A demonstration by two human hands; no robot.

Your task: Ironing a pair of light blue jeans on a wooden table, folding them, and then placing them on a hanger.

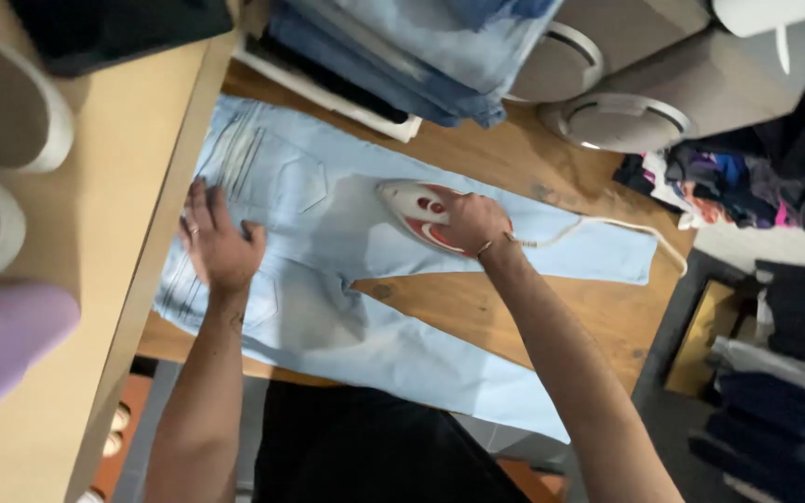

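Observation:
A pair of light blue jeans [328,242] lies spread flat on a wooden table [477,307], waistband to the left and legs running right. My left hand [214,240] presses flat on the waist area near a back pocket, fingers spread. My right hand [472,222] grips the handle of a white and red iron [412,210], which rests on the upper leg of the jeans. The iron's white cord [607,224] trails right across the table.
A pale board or shelf [95,233] runs along the left edge of the table. Folded blue jeans [412,56] are stacked at the far side. Two grey round-topped appliances [621,121] and heaps of dark clothes [747,177] lie to the right.

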